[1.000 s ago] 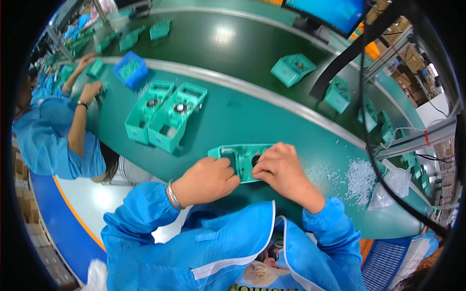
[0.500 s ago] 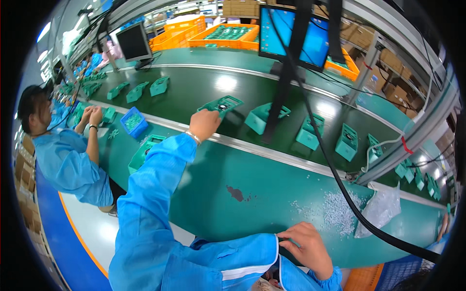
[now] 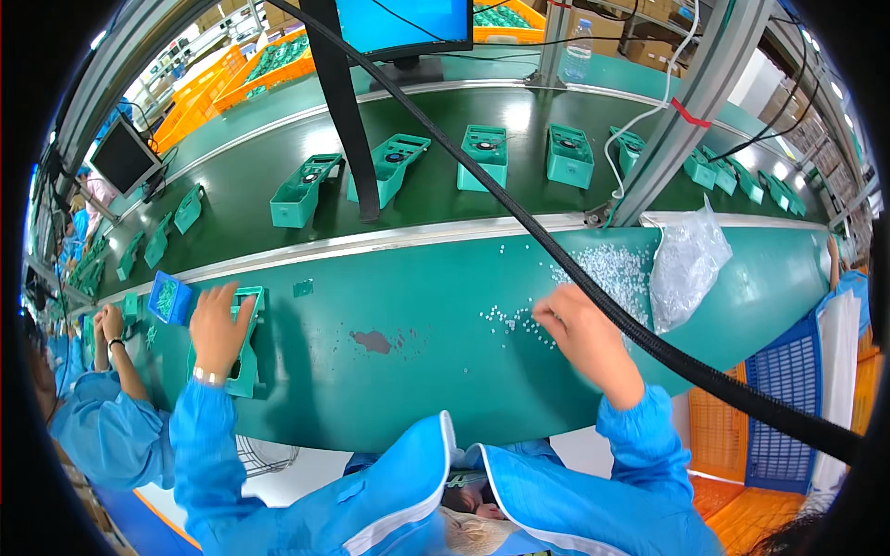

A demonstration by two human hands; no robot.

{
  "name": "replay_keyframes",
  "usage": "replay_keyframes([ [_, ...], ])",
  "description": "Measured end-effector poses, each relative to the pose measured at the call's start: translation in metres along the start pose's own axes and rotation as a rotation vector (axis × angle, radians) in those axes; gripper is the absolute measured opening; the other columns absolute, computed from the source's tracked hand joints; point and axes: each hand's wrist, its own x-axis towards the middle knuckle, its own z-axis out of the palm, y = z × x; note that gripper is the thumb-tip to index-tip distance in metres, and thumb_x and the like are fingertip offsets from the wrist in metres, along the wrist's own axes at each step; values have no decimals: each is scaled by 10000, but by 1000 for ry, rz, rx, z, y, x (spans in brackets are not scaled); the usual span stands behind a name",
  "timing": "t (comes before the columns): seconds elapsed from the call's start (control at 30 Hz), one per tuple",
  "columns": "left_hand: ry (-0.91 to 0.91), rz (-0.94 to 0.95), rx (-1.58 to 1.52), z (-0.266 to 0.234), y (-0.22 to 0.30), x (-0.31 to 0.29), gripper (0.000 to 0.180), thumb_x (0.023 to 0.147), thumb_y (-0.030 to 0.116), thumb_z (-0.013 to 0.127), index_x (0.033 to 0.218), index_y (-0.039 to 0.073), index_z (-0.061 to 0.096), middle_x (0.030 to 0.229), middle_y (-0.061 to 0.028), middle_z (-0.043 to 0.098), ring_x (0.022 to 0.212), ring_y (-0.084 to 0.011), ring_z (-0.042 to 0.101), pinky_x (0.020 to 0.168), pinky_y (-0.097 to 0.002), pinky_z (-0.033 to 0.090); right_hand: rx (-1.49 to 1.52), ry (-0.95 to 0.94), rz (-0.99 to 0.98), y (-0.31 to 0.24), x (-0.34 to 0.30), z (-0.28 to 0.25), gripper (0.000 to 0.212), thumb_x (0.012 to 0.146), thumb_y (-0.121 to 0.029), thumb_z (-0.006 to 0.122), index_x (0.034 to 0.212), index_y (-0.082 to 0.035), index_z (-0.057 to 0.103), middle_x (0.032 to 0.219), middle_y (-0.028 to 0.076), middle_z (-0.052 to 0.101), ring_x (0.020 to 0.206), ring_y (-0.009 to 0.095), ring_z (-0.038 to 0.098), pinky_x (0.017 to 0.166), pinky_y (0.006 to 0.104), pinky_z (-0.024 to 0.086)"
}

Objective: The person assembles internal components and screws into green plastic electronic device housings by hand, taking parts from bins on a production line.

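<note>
My left hand (image 3: pixel 218 332) is over a green plastic housing (image 3: pixel 247 357) on the near table, hiding its left side. Its thumb stands away from the fingers, and nothing shows gripped in it. Farther right, my right hand (image 3: pixel 593 338) is above the table beside scattered small white pieces (image 3: pixel 607 273). Its fingers are curled in toward the thumb; whatever may be between the fingertips is too small to make out. A blue bin (image 3: pixel 170 298) with small green parts stands left of the housing. More green housings (image 3: pixel 304 190) sit in a row along the dark green belt beyond.
A clear plastic bag (image 3: pixel 691 264) lies right of the white pieces. Across the view hangs a thick black cable (image 3: pixel 519 213), with a metal post (image 3: pixel 686 111) behind. Monitors and orange crates (image 3: pixel 269 69) stand at the back. At left, a co-worker (image 3: pixel 116 422) works with both hands.
My left hand has left a housing on the belt and come back over the one on the table. My right hand has moved from my jacket edge out toward the white pieces. The view has turned right.
</note>
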Motion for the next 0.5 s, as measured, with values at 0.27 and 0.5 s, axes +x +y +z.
replay_keyframes([
  [0.27, 16, -90, -62, -15, 7, -103, 372, 888, 335, 753, 1101, 37, 685, 931, -92, 668, 953, -306, 614, 881, -467, 434, -76, -45, -80, 7, 30, 43, 45, 837, -109, 751, 857, -89, 717, 836, 47, 672, 854, 286, 631, 792, 426, 476],
  [0.5, 157, 48, -98, -1, 8, -119, 211, 921, 199, 705, 983, -1, 677, 823, -121, 615, 849, -323, 591, 850, -479, 419, -100, -68, -40, 3, 32, 52, 49, 836, -144, 751, 824, -103, 726, 813, 37, 685, 862, 286, 626, 797, 425, 468],
])
